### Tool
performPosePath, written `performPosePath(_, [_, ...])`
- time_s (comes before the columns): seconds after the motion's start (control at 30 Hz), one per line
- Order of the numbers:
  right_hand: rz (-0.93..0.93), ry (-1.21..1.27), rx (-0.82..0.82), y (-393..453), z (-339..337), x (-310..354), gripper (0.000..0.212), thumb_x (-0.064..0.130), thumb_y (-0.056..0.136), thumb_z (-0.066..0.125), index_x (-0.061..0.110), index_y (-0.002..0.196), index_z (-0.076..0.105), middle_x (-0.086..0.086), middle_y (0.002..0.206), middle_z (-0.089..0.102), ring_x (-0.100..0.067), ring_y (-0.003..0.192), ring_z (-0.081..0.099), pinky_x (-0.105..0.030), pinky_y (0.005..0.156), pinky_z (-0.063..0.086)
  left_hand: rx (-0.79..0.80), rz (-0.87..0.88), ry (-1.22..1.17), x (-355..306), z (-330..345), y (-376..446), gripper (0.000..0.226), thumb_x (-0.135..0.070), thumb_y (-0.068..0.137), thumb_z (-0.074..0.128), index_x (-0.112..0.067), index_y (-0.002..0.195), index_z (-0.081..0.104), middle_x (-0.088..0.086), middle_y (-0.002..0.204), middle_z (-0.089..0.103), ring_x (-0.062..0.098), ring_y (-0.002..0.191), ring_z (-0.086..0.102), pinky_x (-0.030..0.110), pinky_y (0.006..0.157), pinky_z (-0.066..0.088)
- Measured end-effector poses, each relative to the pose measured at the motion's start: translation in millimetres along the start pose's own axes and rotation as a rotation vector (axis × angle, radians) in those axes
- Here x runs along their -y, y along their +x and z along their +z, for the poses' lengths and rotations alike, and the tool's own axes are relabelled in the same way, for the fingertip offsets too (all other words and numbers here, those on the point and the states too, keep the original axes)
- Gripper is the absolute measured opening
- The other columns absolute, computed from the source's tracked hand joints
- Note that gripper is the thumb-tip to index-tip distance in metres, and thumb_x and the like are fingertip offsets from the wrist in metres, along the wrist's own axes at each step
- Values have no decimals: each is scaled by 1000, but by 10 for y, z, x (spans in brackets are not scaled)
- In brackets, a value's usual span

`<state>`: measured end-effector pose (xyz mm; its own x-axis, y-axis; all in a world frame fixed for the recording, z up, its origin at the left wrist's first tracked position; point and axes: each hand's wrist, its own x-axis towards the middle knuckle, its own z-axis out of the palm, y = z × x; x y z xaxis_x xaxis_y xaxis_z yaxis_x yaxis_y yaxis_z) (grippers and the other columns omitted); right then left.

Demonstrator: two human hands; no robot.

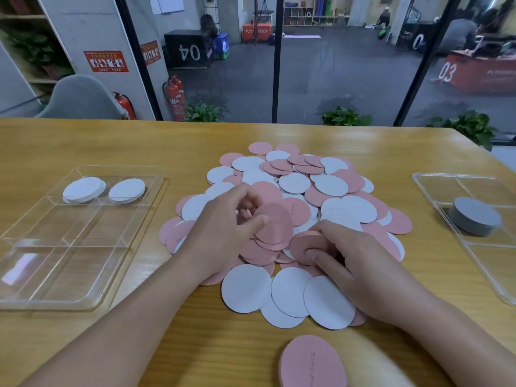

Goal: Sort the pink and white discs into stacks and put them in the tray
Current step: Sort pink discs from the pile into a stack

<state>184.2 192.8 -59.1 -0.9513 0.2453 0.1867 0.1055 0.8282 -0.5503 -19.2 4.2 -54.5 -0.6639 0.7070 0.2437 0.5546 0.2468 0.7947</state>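
A loose pile of pink and white discs [329, 188] covers the middle of the wooden table. My left hand [223, 233] pinches one pink disc [275, 223], lifted at a tilt over the pile. My right hand [351, 261] grips a small stack of pink discs [303, 244] on edge, thumb on its face. A clear divided tray [42, 275] lies at the left, with two white stacks [83, 189] in its far compartments. Another pink stack [312, 364] lies near the table's front edge.
A second clear tray [474, 247] at the right edge of the table holds a grey disc stack [476, 216]. A grey chair [81, 97] stands behind the table's far left. Glass panels and potted plants lie beyond the far edge.
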Motion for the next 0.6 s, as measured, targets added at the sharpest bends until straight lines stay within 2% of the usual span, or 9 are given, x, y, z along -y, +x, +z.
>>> performPosePath(0.1, [3, -2, -9, 6, -2, 23, 13, 35, 105, 61, 26, 98, 55, 13, 86, 59, -13, 86, 55, -27, 75, 46, 48, 58, -99, -43, -36, -8, 9, -17, 102, 77, -23, 97, 72, -5, 87, 72, 4, 67, 56, 20, 70, 45])
performPosePath(0.23, [14, 35, -62, 11, -14, 39, 13, 35, 105, 61, 37, 98, 50, 20, 94, 59, -8, 88, 55, -20, 71, 43, 210, 101, -164, -75, -39, -37, 7, -13, 105, 74, -18, 101, 72, -3, 86, 71, 21, 80, 61, 44, 76, 53])
performPosePath(0.27, [24, 57, -70, 8, -16, 41, 13, 36, 105, 62, 40, 103, 50, 22, 95, 60, -6, 90, 57, -18, 72, 43, 242, 97, -184, -86, -28, -49, 7, -12, 105, 73, -18, 102, 72, -1, 87, 71, 24, 82, 62, 44, 76, 54])
performPosePath(0.33, [34, 83, -45, -3, -8, 57, 17, 39, 105, 62, 44, 115, 50, 26, 98, 62, -2, 97, 59, -17, 74, 44, 293, 93, -222, -118, 6, -74, 7, -10, 106, 71, -16, 104, 73, 2, 88, 72, 21, 80, 64, 39, 73, 57])
performPosePath(0.4, [13, 68, 2, -17, 16, 70, 20, 41, 105, 62, 46, 120, 50, 26, 103, 64, -1, 100, 60, -21, 78, 47, 327, 80, -253, -148, 41, -101, 15, -5, 108, 66, -15, 107, 77, 7, 87, 73, 20, 78, 67, 38, 74, 62])
performPosePath(0.47, [-8, 13, 25, -16, 38, 64, 7, 44, 105, 58, 41, 110, 53, 22, 98, 63, -5, 97, 60, -26, 76, 48, 324, 74, -236, -155, 53, -115, 25, -3, 109, 62, -18, 110, 81, 1, 89, 76, 22, 83, 74, 40, 83, 66])
performPosePath(0.53, [-22, -9, 19, -9, 38, 52, 13, 46, 104, 56, 36, 96, 52, 19, 90, 60, -8, 91, 57, -28, 73, 46, 242, 102, -123, -116, 11, -94, 25, -8, 108, 65, -26, 110, 83, -9, 96, 77, 18, 89, 75, 34, 87, 63])
performPosePath(0.6, [-19, -13, 9, -7, 26, 46, 17, 46, 104, 55, 34, 93, 51, 18, 87, 59, -8, 89, 56, -30, 74, 46, 129, 100, 42, -46, -81, -36, 19, -19, 105, 72, -34, 114, 80, -17, 103, 72, 12, 95, 69, 27, 84, 55])
